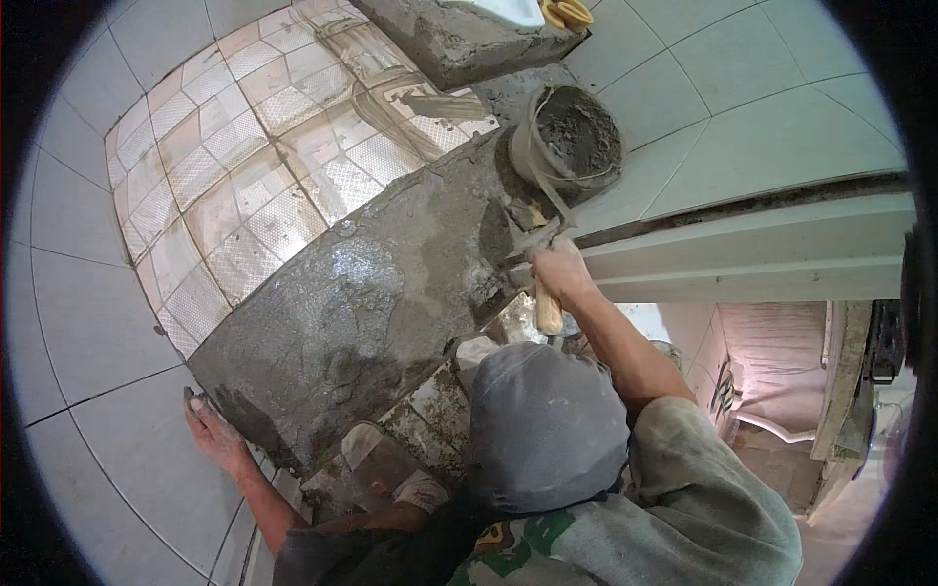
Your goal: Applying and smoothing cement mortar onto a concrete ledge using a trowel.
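Observation:
My right hand (561, 271) is closed round the wooden handle of a trowel (549, 314). Its grey metal part lies just beyond my fingers, partly hidden, close to the bucket of mortar (576, 137). Far to the left, my left hand (213, 435) holds nothing; its fingers are stretched out beside the foot of the wall, at the edge of the wet mortar bed (362, 283). This grey layer spreads between both hands, shiny in the middle and rough toward its near edge. Patterned beige floor tiles (264, 146) border it on the far side, smeared with mortar.
White tiled walls (88, 303) enclose the left and far right. A pale door frame or sill (743, 249) runs along the right. Dirty tile pieces (430, 415) lie nearer to me. At the back stands a mortar-covered ledge (459, 44) with yellow objects (567, 14) on it.

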Available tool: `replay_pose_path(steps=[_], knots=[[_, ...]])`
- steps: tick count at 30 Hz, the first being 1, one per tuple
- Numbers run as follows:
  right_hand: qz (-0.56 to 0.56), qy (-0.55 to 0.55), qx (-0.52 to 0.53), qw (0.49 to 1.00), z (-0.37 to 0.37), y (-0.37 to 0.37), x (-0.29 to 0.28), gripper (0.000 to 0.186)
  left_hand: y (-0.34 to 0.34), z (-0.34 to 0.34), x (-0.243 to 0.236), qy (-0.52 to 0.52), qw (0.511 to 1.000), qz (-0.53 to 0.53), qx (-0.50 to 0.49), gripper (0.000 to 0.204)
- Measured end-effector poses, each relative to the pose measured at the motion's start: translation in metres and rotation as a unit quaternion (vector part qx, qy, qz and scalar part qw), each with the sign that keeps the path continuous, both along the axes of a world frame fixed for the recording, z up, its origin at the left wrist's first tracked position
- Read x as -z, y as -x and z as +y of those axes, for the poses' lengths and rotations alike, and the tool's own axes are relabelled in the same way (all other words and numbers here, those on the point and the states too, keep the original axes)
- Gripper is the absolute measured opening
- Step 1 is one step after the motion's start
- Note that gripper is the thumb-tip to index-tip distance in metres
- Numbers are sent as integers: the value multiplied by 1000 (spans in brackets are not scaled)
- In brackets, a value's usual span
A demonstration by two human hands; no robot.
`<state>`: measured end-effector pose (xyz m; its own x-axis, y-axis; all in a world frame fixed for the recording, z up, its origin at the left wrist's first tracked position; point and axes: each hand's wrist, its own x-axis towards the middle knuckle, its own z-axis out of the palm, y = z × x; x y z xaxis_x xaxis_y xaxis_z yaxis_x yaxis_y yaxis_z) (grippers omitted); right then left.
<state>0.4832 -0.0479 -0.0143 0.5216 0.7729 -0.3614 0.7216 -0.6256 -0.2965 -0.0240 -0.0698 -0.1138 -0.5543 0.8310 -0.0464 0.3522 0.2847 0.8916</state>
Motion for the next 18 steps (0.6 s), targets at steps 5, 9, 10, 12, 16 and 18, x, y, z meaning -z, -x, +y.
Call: replay_pose_path(steps=[5, 9, 10, 12, 16, 18], knots=[[44, -143, 111, 983, 13, -23, 9, 38, 0, 1, -1, 2, 999, 44, 18, 55], [241, -212, 236, 917, 61, -22, -41, 26, 10, -2, 7, 42, 997, 61, 15, 54], [234, -222, 238, 916, 72, -24, -48, 21, 11, -2, 6, 28, 998, 60, 13, 54], [292, -227, 247, 896, 89, -40, -52, 19, 12, -2, 4, 12, 998, 58, 10, 53], [533, -291, 249, 755, 93, -61, -56, 15, 10, -1, 9, -1, 998, 60, 9, 51], [597, -328, 211, 701, 86, -59, -53, 13, 8, 1, 14, -7, 999, 51, 8, 51]])
